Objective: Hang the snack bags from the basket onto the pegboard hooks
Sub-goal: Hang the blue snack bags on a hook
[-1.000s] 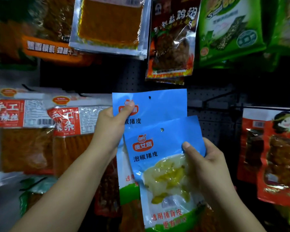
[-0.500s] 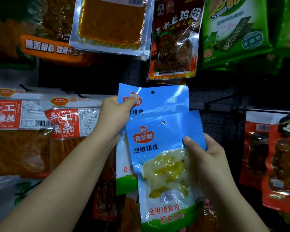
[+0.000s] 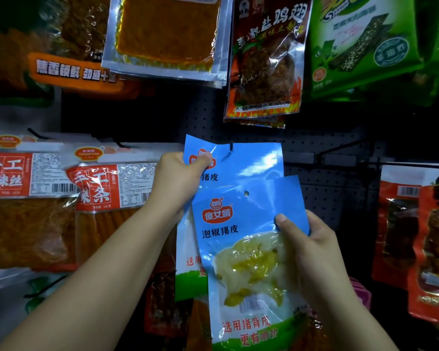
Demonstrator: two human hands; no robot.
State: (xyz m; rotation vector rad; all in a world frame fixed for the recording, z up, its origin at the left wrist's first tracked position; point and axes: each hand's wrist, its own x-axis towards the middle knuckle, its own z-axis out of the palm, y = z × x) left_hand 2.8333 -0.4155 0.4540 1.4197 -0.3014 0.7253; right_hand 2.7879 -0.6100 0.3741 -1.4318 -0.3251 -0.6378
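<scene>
At pegboard (image 3: 322, 188) | left hand (image 3: 178, 178) pinches rear blue bag (image 3: 249, 163) (top corner) | right hand (image 3: 312, 247) grips front blue bag (image 3: 238, 249)

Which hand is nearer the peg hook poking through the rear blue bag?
Left. The left hand pinches the rear blue bag just left of the hook; the right hand holds the front blue bag lower right, farther away.

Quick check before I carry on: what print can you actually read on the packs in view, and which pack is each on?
"傻女婿", "泡椒猪皮", "选用猪背皮 更有嚼劲": front blue bag in the right hand.
"猪皮": rear blue bag, held by the left hand.
"手工辣条": red-label pack.
"手工辣丝": far-left pack.
"焦香", "劲道十足": orange band.
"非油炸": green bag.
Barcodes, fine print: unreadable.
</scene>
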